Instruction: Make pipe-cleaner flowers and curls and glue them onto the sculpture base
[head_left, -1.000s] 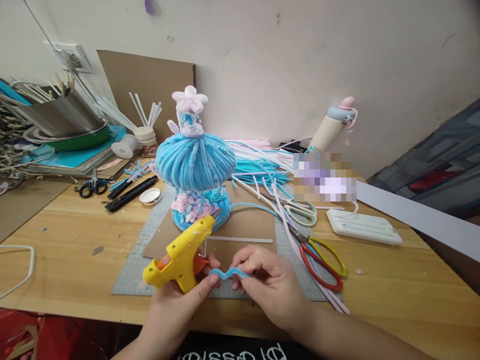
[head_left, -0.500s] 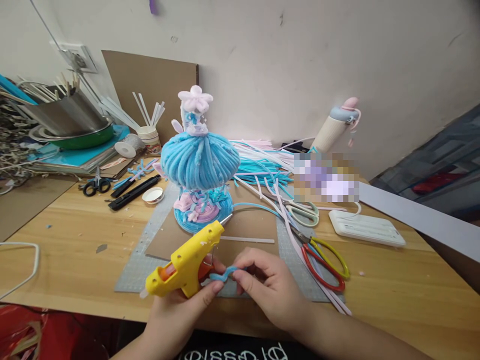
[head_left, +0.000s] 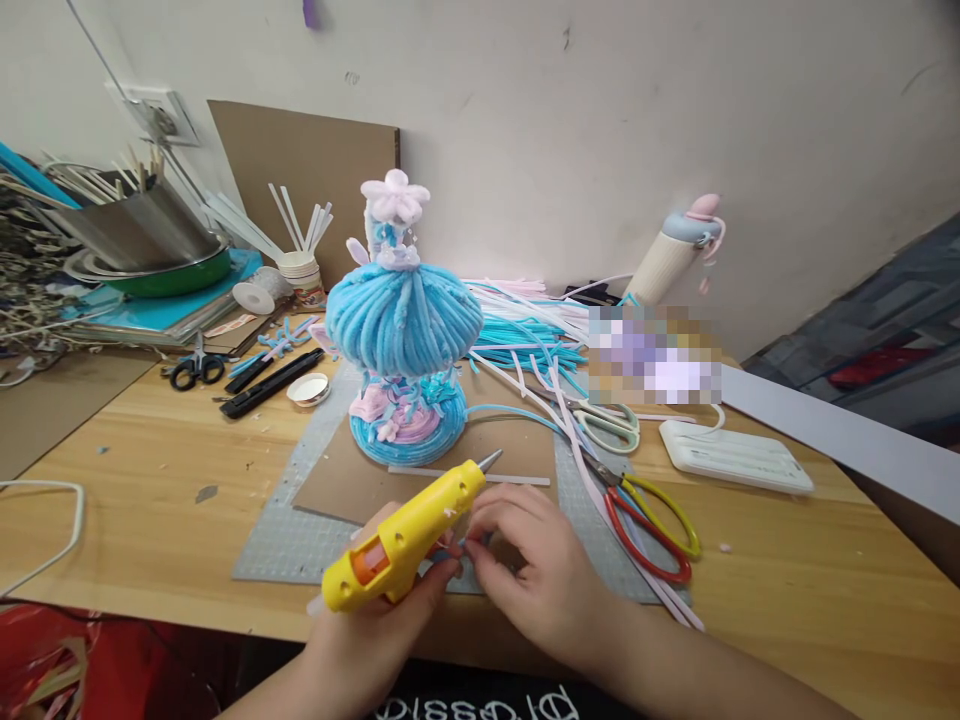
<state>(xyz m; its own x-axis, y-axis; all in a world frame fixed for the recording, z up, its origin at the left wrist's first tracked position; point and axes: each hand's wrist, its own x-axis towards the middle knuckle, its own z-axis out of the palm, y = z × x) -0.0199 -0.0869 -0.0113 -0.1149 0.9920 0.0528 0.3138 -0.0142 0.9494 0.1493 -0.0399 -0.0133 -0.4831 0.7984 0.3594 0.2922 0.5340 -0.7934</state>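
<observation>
Fingers [head_left: 441, 574] of my left hand [head_left: 375, 620] gripped the glue gun [head_left: 409, 535], my right hand [head_left: 529, 575] pinching a blue strand [head_left: 448, 549], seemingly not yet glued.

On my wooden table [head_left: 150, 470] a grey mat [head_left: 285, 540] lies under a brown card sheet [head_left: 337, 490]. A fuzzy blue toy [head_left: 403, 320] stands on them, with a pink flower [head_left: 395, 195] on top. Behind it is a pile of blue and pink fuzzy sticks [head_left: 525, 320]. Red and yellow scissors [head_left: 652, 530] lie on the right, near pale green scissors [head_left: 611, 425] and a white plug box [head_left: 735, 455]. On the left I see black scissors [head_left: 196, 368], a black knife [head_left: 266, 385], a round lid [head_left: 307, 390], a cup of white sticks [head_left: 300, 268] and a metal pot [head_left: 139, 230].
</observation>
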